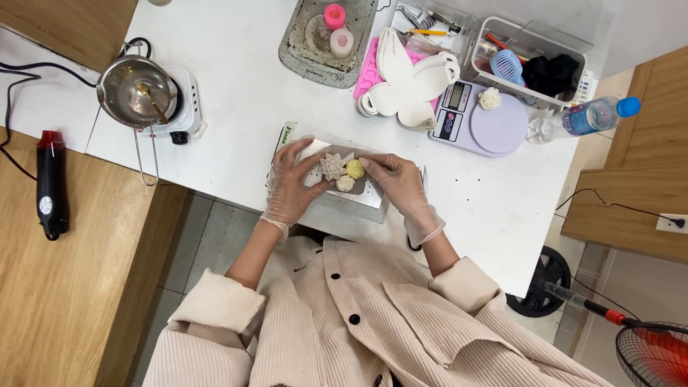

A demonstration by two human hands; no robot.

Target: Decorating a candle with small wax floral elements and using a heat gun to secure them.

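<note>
My left hand (290, 185) and my right hand (396, 185) both wear clear gloves and hold a small brown-grey tray (358, 188) between them over a white sheet on the table's near edge. On the tray sit a pale spiky flower piece (332, 166), a yellow flower piece (355, 169) and a small white flower piece (345, 183). My left fingers touch the tray's left side beside the spiky flower. My right fingertips rest at the yellow flower.
On the white table (236, 86) stand a metal pot on a small hotplate (140, 92), a grey tray with pink and white moulds (326, 36), a white butterfly-shaped mould (408, 75), a lilac scale (484, 118), a clear tool bin (530, 61) and a water bottle (584, 117). A heat gun (50, 186) lies at left.
</note>
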